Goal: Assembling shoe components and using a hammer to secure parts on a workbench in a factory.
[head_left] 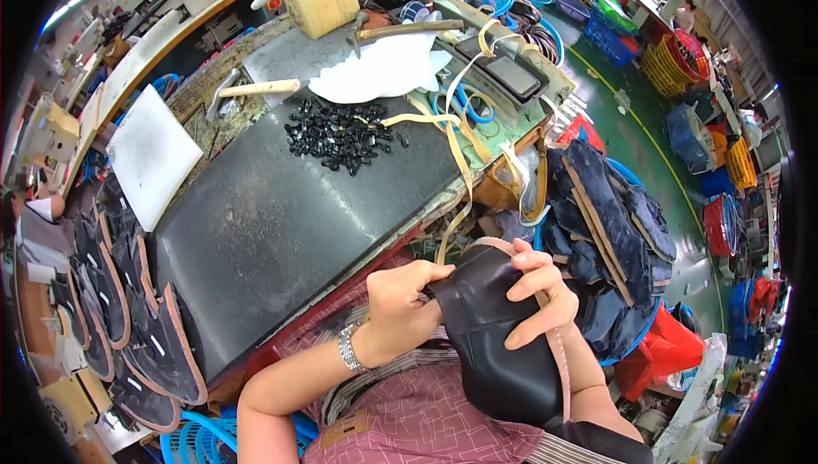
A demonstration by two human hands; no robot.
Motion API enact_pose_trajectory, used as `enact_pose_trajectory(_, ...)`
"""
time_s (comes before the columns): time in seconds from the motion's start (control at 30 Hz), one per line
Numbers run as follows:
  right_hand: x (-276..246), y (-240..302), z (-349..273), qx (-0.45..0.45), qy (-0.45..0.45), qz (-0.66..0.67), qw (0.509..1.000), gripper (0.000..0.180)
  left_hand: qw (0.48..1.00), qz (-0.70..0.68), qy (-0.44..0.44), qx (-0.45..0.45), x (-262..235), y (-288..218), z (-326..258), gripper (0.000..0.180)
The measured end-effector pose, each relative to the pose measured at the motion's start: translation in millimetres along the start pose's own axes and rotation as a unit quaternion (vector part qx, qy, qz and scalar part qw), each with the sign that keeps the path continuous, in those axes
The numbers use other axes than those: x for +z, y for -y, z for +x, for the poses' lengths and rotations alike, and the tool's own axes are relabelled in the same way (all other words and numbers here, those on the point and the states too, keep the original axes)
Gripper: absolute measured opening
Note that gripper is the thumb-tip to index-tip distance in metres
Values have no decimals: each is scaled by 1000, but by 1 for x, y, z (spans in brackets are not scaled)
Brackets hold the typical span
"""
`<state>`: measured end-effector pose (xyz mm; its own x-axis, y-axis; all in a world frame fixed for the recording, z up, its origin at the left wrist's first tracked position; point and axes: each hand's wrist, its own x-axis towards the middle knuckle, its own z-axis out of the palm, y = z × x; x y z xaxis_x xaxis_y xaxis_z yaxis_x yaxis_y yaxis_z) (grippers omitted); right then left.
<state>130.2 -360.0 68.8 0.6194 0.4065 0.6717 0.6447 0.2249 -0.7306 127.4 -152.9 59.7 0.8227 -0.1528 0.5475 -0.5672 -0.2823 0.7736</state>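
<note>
A black leather shoe upper point(496, 332) with a pale pinkish edge strip is held above my lap, close to my body. My left hand point(402, 306), a metal watch on its wrist, is closed in a pinch on the upper's left edge. On the other side, the fingers of my right hand point(545, 295) lie over the leather and grip it near the pale strip. My right thumb and palm are mostly hidden behind the upper. Beyond the hands, a heap of small shiny black pieces point(341, 133) rests on the black worktop point(264, 234).
A hammer point(409, 31) lies over white sheets; another hammer point(264, 87) is farther left. Blue-handled scissors point(464, 104) and yellowish tape point(460, 157) sit at the right. A white board point(153, 157) and stacked dark uppers point(153, 336) stand left; dark pieces point(601, 225) pile up right.
</note>
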Motion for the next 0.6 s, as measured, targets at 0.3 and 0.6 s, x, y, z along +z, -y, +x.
enact_pose_trajectory(0.3, -16, -10, -8, 36, -43, 74, 996, 14, 988, 66, 106, -93, -3, -6, 23, 16)
enact_pose_trajectory(0.6, -210, -65, -138, 119, -789, 128, 588, 29, 967, 117, 197, -109, -45, 8, 41, 46)
